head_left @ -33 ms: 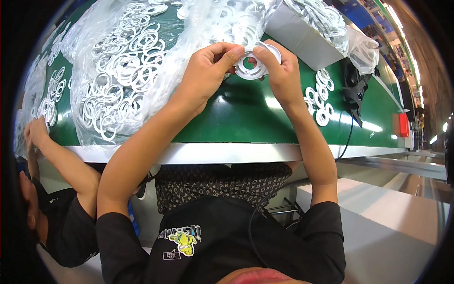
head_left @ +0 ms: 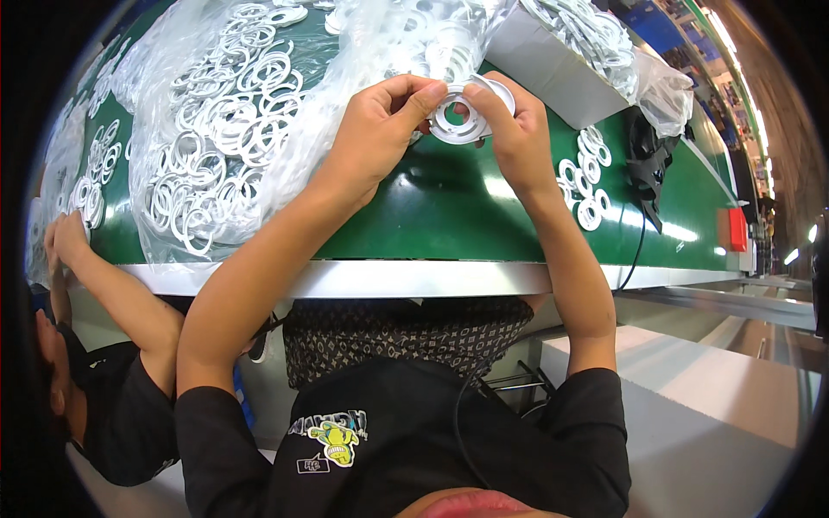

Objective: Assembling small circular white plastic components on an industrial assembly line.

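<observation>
Head-worn, wide fisheye view, looking down and forward past the wearer's chest [head_left: 414, 414] to the left hand [head_left: 373, 129] and right hand [head_left: 523, 138], near the camera, over a green surface [head_left: 432, 216].

On the table [head_left: 449, 216], from my right hand [head_left: 525, 138], the bag [head_left: 315, 121] with rings [head_left: 250, 142] lies at nine o'clock, the box [head_left: 553, 82] with parts [head_left: 583, 39] at one, loose rings [head_left: 593, 148] at four.

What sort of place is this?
Probably a factory workshop, perhaps an assembly or sorting line: a long green workbench, white rings heaped in bulk with clear plastic, and a co-worker's hand at more such rings farther along on the left.
</observation>
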### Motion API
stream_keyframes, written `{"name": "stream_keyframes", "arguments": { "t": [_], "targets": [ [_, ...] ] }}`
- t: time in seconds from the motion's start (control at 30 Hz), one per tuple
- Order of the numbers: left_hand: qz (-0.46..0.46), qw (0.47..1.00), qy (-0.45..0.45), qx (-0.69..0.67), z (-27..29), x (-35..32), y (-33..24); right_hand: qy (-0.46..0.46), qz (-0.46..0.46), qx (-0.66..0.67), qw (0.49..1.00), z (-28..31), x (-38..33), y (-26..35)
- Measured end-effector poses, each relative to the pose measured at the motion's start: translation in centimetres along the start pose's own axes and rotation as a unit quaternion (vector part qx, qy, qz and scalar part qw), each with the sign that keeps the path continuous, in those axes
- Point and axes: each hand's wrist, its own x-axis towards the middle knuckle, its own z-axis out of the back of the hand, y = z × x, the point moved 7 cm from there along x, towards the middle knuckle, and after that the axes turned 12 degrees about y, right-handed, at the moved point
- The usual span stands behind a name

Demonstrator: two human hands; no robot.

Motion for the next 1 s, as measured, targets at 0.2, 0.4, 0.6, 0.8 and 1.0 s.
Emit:
{"name": "stream_keyframes", "arguments": {
  "t": [0.2,0.4,0.6,0.8,1.0],
  "targets": [
    [-0.084,0.995,0.001,0.049,0.0,0.2,-1.3,0.006,0.012,0.003,1.000,-0.2,-0.1,0.7],
    [-0.086,0.995,-0.010,0.058,0.2,-0.1,-0.9,0.017,0.021,-0.043,0.999,0.3,0.0,0.1],
    [-0.068,0.996,0.023,0.059,-0.3,0.4,-0.1,0.028,-0.006,-0.078,0.997,1.4,-0.2,0.4],
    [-0.019,0.999,0.016,-0.040,0.3,0.3,0.8,-0.002,-0.018,-0.028,0.999,0.3,-0.1,-0.1],
    [-0.022,0.998,0.030,-0.041,-0.3,0.5,0.3,-0.041,0.045,-0.064,0.996,0.5,-0.8,0.7]
  ]
}}
